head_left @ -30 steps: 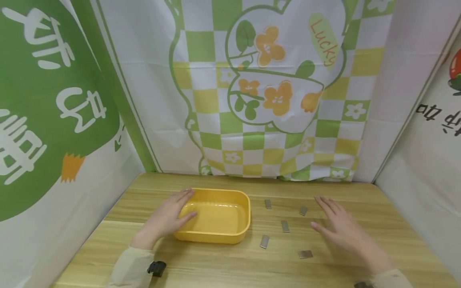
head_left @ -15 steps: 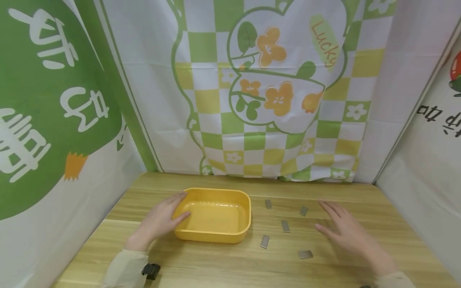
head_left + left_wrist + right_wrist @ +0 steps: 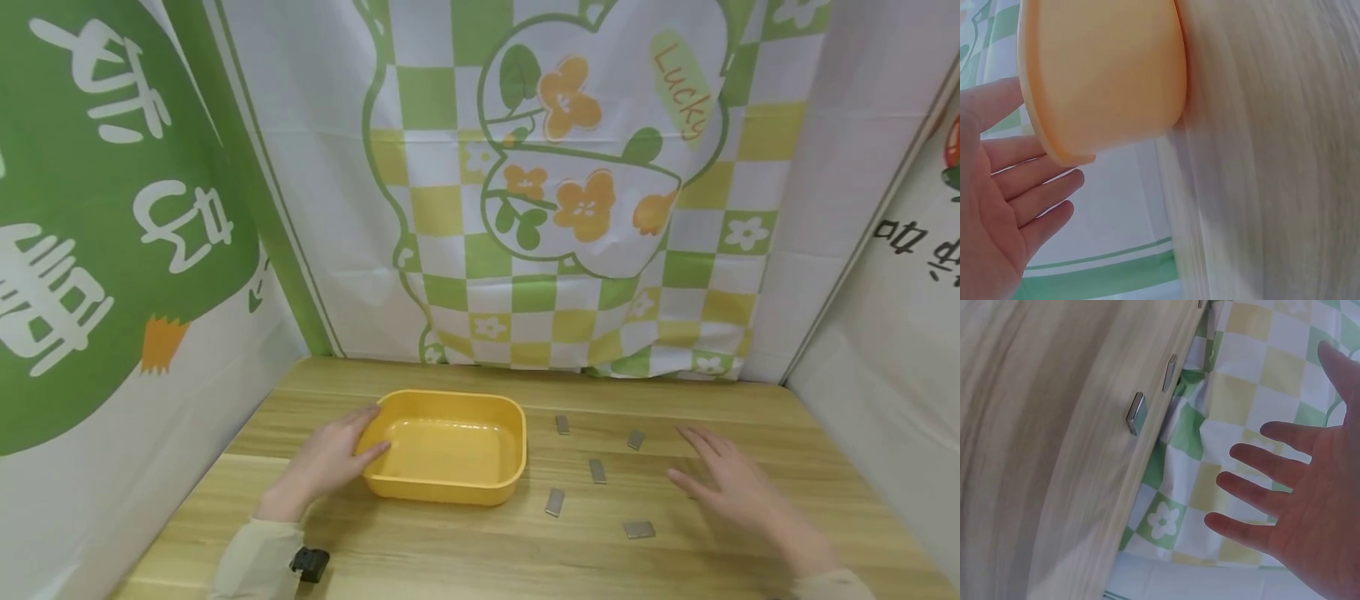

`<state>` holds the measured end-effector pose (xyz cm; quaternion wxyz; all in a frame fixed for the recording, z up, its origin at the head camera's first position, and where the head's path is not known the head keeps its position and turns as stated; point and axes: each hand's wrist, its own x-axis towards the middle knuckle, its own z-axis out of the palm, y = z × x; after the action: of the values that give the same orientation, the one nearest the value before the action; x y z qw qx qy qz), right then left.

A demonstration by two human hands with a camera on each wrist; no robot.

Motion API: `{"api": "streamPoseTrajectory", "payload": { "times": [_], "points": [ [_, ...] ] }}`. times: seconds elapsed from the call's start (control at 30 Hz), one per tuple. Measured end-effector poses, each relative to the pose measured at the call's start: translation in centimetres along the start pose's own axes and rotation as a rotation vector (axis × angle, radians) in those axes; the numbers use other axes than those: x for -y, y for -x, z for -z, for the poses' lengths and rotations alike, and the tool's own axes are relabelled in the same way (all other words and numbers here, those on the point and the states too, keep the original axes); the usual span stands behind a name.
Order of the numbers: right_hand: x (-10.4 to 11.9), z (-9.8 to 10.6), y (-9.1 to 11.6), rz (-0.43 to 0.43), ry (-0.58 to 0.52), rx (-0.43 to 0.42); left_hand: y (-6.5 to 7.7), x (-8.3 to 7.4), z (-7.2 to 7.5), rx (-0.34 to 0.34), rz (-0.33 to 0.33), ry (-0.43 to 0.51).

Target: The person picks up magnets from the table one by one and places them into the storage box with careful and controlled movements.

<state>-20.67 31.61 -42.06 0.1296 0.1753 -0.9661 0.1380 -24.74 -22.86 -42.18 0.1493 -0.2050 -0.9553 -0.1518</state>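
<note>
A yellow plastic bin (image 3: 450,492) stands upright on the wooden table. My left hand (image 3: 322,462) is at the bin's left end, its thumb reaching over the rim and its fingers along the outside. In the left wrist view those fingers (image 3: 1047,197) are fairly straight, right at the rim (image 3: 1038,119). To the right of the bin lie several small, flat, grey metal rectangles, among them one near the front (image 3: 639,530) and one in the middle (image 3: 597,472). My right hand (image 3: 738,492) hovers to their right, fingers spread and holding nothing; a metal rectangle (image 3: 1137,414) shows beyond it in the right wrist view.
A checkered cloth (image 3: 532,308) hangs behind the table's far edge. Printed cloth panels close in both sides, a green and white one (image 3: 187,333) at left and a white one (image 3: 885,333) at right. A black strap buckle (image 3: 310,565) sits at the left sleeve.
My left hand has drawn back a little to the left along the bin's rim. The right hand has shifted slightly right, away from the metal rectangles. Bin and rectangles lie as before.
</note>
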Motion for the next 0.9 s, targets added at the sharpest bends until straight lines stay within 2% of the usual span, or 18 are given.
{"api": "streamPoseTrajectory", "payload": {
  "times": [0.4, 0.9],
  "points": [
    [-0.7, 0.2, 0.3, -0.023, -0.017, 0.035, 0.5, 0.9, 0.4, 0.019, 0.027, 0.023],
    [-1.7, 0.0, 0.7, -0.04, -0.024, 0.06, 0.3, 1.8, 0.4, 0.033, 0.052, 0.022]
  ]
}}
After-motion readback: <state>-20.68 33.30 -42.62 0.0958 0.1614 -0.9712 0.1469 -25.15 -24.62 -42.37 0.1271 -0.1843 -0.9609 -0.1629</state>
